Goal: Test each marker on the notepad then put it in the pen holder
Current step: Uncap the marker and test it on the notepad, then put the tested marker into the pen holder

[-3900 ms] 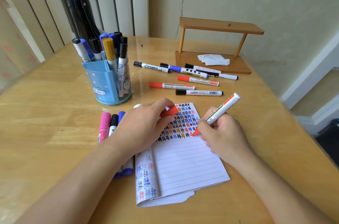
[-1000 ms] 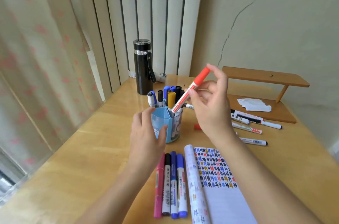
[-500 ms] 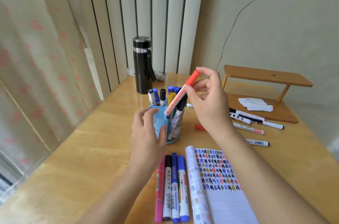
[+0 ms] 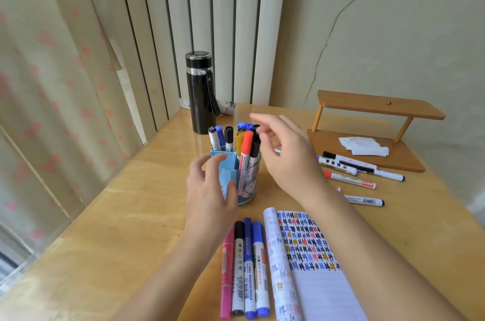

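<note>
With red marker (image 4: pixel 246 146) stood cap-up in pen holder (image 4: pixel 225 167), empty spread-fingered right hand (image 4: pixel 287 160) should be lifted straight clear of neighbouring caps while holder is steadied by cupped left hand (image 4: pixel 208 196), contact unclear.
</note>
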